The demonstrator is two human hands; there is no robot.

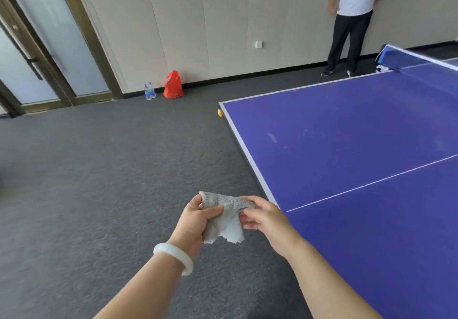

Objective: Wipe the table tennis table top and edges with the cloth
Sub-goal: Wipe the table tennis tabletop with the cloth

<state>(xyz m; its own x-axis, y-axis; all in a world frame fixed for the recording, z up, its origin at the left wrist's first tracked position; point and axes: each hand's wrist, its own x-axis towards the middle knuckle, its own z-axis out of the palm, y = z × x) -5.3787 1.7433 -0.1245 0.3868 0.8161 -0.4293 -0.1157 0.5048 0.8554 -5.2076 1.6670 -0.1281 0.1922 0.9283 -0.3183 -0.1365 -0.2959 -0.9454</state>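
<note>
you face a blue tabletop [347, 132] on your right, holding a grey cloth [224, 217] in the air over the carpet [99, 182], just beside the table's white-lined edge [248, 155]. your left grip [195, 222] is curled round the cloth's left side, thumb on top. your right grip [265, 219] pinches its right corner. the cloth is crumpled and not yet on the table. fold it into a flat pad, lay it near the pale smudges [272, 137], wipe in long overlapping strokes, then run it along the edges.
</note>
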